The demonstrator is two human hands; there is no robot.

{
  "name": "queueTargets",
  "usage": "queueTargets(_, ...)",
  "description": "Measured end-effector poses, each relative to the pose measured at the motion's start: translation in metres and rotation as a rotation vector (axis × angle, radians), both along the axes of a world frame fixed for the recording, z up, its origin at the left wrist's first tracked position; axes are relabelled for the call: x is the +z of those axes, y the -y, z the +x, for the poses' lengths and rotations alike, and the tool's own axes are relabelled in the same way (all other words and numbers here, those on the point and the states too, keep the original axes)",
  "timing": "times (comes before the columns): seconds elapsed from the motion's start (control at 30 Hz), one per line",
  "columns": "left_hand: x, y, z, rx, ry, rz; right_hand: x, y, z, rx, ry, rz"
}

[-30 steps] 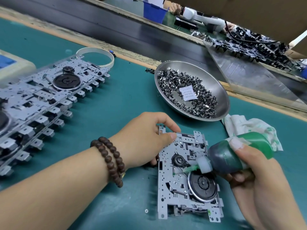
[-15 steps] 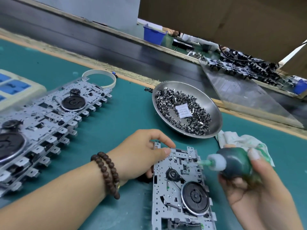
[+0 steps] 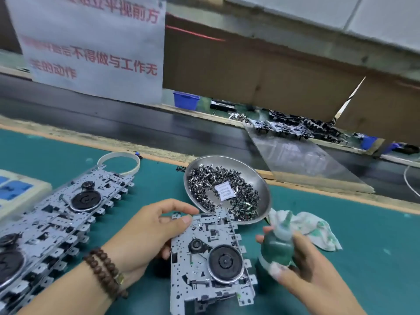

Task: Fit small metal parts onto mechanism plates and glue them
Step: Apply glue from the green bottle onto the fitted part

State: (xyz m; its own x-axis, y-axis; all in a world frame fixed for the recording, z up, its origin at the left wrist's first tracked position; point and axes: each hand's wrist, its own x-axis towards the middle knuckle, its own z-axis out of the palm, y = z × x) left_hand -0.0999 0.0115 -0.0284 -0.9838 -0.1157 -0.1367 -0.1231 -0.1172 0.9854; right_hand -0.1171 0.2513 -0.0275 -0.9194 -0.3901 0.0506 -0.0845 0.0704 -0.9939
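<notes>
Lower centre of the frame: a mechanism plate [image 3: 212, 260] on the teal mat [image 3: 372, 246], black flywheel disc on its right half, far end raised over the rim of the steel bowl [image 3: 263, 189]

Left hand [image 3: 147, 233] at the plate's upper left corner – thumb curled onto the top face, fingers wrapped over the edge, gripping it; brown bead bracelet [image 3: 104, 271] on the wrist

Right hand [image 3: 302, 267] right of the plate, fingers and thumb closed round a green glue bottle [image 3: 278, 244], nozzle pointing up and away, clear of the plate

Bowl just above the plate, heaped with small metal parts [image 3: 229, 187] and a white paper slip [image 3: 225, 190] (print too small to read)

White-and-green rag [image 3: 313, 226] crumpled behind the bottle, at centre right

Left side: a long overlapping row of finished plates [image 3: 56, 223] running to the lower left corner – a white ring [image 3: 119, 162] at its far end, a beige box with blue patches [image 3: 16, 192] at the left edge

Top: dark conveyor belt [image 3: 113, 123], white notice with red characters at upper left
</notes>
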Motion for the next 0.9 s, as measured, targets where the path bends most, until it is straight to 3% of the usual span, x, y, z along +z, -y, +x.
queueTargets(0.03, 0.001, 0.001, 0.0, 0.016, -0.004, 0.001, 0.001, -0.009, 0.005, 0.053, -0.049, 0.109)
queueTargets(0.13, 0.003, 0.005, -0.001, 0.06, -0.016, 0.007, 0.001, -0.001, 0.008, 0.062, 0.079, 0.157)
queueTargets(0.17, 0.004, 0.007, -0.001, 0.071, -0.026, 0.008, 0.001, 0.002, 0.004, 0.044, 0.109, 0.258)
queueTargets(0.23, 0.003, 0.009, -0.002, 0.079, -0.039, 0.019, -0.005, 0.001, 0.028, 0.08, 0.178, 0.155)
queueTargets(0.27, 0.004, 0.01, -0.003, 0.077, -0.041, 0.03, -0.002, -0.005, 0.021, 0.085, 0.229, 0.203)
queueTargets(0.3, 0.005, 0.012, -0.004, 0.078, -0.043, 0.038, -0.006, -0.011, 0.021, 0.197, 0.261, 0.155)
queueTargets(0.33, 0.007, 0.014, -0.006, 0.084, -0.045, 0.044, -0.007, -0.012, 0.02, 0.195, 0.22, 0.146)
queueTargets(0.4, 0.016, 0.017, -0.013, 0.101, -0.053, 0.047, 0.01, -0.022, 0.019, 0.105, 0.297, 0.018)
queueTargets(0.5, 0.033, 0.011, -0.03, 0.11, -0.095, 0.039, 0.044, -0.042, -0.009, -0.209, 0.145, -0.089)
queueTargets(0.57, 0.042, -0.005, -0.048, 0.09, -0.136, 0.03, 0.047, -0.04, -0.018, -0.161, 0.197, -0.136)
queueTargets(0.73, 0.051, -0.051, -0.098, 0.01, -0.188, -0.263, 0.06, -0.011, -0.04, 0.047, 0.295, 0.051)
queueTargets(0.9, 0.055, -0.073, -0.131, -0.043, -0.145, -0.425, 0.048, -0.022, -0.063, -0.036, 0.381, -0.034)
